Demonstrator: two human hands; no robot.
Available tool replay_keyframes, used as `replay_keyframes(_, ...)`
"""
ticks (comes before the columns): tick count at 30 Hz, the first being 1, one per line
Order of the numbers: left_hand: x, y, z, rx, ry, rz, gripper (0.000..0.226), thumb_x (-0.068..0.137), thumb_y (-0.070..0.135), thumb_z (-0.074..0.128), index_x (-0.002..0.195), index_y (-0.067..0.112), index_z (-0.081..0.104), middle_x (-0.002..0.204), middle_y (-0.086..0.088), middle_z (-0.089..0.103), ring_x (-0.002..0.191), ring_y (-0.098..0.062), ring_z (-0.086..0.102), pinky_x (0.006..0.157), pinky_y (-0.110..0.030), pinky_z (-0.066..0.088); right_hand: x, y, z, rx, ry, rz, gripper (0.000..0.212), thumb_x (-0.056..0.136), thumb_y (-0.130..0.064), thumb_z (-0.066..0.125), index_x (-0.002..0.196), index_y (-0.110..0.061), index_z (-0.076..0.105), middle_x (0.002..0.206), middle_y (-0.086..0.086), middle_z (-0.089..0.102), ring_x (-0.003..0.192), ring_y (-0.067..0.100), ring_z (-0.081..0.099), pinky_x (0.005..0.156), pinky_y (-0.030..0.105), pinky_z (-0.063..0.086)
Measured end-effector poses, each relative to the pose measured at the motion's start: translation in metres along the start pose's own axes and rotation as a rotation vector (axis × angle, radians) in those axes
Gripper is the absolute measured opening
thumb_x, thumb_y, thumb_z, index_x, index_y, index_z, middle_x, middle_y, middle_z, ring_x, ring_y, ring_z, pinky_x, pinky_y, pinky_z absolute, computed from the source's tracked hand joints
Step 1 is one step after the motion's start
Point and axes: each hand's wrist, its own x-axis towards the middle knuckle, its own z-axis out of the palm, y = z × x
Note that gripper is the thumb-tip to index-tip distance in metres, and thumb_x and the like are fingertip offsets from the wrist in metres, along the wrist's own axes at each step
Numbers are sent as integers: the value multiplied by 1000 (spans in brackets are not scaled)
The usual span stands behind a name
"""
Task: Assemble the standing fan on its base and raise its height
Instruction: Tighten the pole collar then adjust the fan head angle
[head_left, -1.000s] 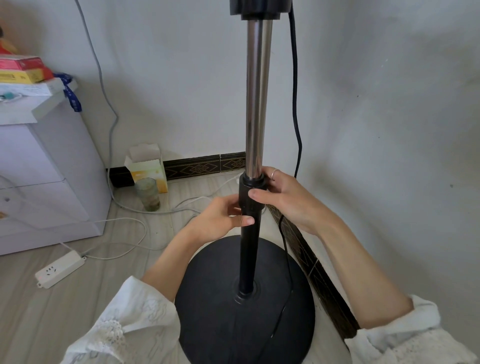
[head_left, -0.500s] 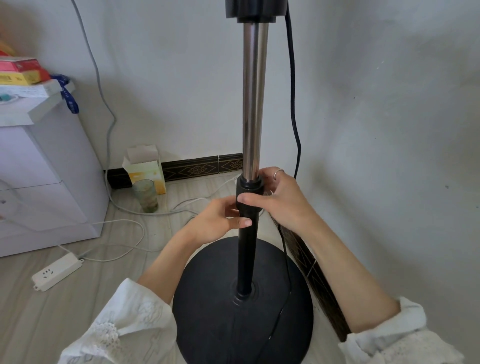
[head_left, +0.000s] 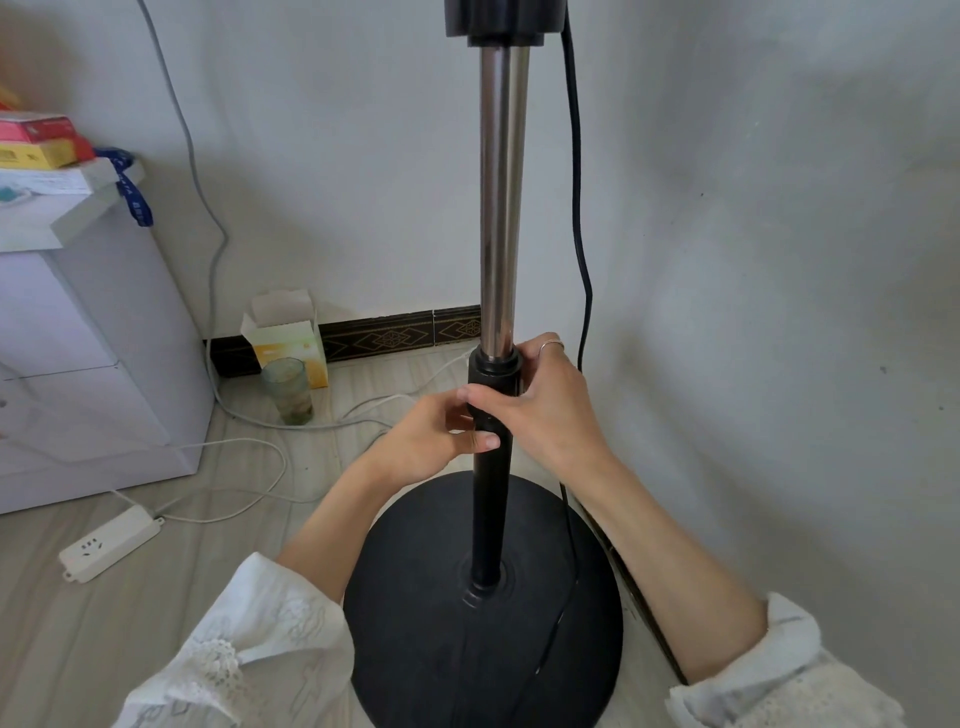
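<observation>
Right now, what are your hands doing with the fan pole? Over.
Right hand grips the black collar. Left hand grips the black tube just below. Silver pole extended, upright on base. Black cord hangs alongside.

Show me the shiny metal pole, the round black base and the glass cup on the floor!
Shiny silver metal pole (head_left: 500, 197), head view: middle of the bare tube.
Round black fan base (head_left: 415, 597), head view: bare top, left of the pole.
Clear glass cup (head_left: 288, 389), head view: its side wall.
</observation>
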Motion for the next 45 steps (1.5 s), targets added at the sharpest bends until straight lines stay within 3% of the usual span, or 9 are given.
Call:
replay_keyframes(3,-1,1,1,-19,-1,-2,28,81,4,65,91,29,57,87,13,62,81,2,59,72,-4,45,7,1,-18,55,-205,62,35,70,-35,76,95,-30,52,97,-14,62,92,5,60,81,19,48)
replay_keyframes(7,-1,1,2,-37,-7,-4,29,81,1,64,99,22,59,90,10,64,86,-3,60,78,-10,48,6,5,-25,164,-410,115,40,85,-16,63,123,-19,49,123,-1,61,118,15,54,109,38,38)
replay_keyframes(14,0,-1,1,-12,2,3,25,81,2,65,90,25,58,85,10,63,82,0,60,77,-17,45,-3,4,-1,-17,-69,-1,34,79,-30,68,106,-26,49,102,-5,58,95,11,55,71,13,38)
replay_keyframes(20,0,1,1,-1,-1,-4,28,81,1,63,106,14,57,96,3,64,92,-11,60,82,-15,47,1,1,-14,151,-317,61,39,87,-19,59,124,-20,47,119,1,60,114,19,56,104,40,42)
replay_keyframes(23,-1,0,2,1,4,7,26,81,0,63,102,15,58,93,3,64,90,-11,60,82,-17,48,-3,3,-8,121,-234,25,38,87,-20,58,124,-21,47,113,-2,61,109,15,57,99,32,45)
replay_keyframes(27,-1,-3,3,53,42,44,24,80,2,65,102,10,58,95,-2,64,93,-16,60,88,-24,47,-5,5,-4,-16,-125,-34,37,86,-29,60,121,-22,49,99,-12,56,90,3,52,68,1,37)
replay_keyframes(32,-5,0,0,73,9,47,21,84,4,61,102,15,55,94,5,62,92,-12,59,90,-25,47,-6,2,3,-57,-49,-35,35,84,-32,62,116,-20,52,99,-8,60,91,10,57,78,17,41)
replay_keyframes(37,-4,-4,10,27,-35,-27,37,88,1,54,123,7,45,123,-11,56,117,-21,52,104,-36,41,-2,-1,-6,18,-155,14,42,85,-27,62,125,-21,50,114,-2,63,108,14,57,89,22,39)
replay_keyframes(45,1,-10,23,47,60,-12,30,86,-3,55,110,14,48,107,-4,59,109,-21,56,99,-36,43,-4,-2,-6,-37,-62,9,38,83,-26,64,119,-17,53,107,-4,61,105,12,54,84,19,34)
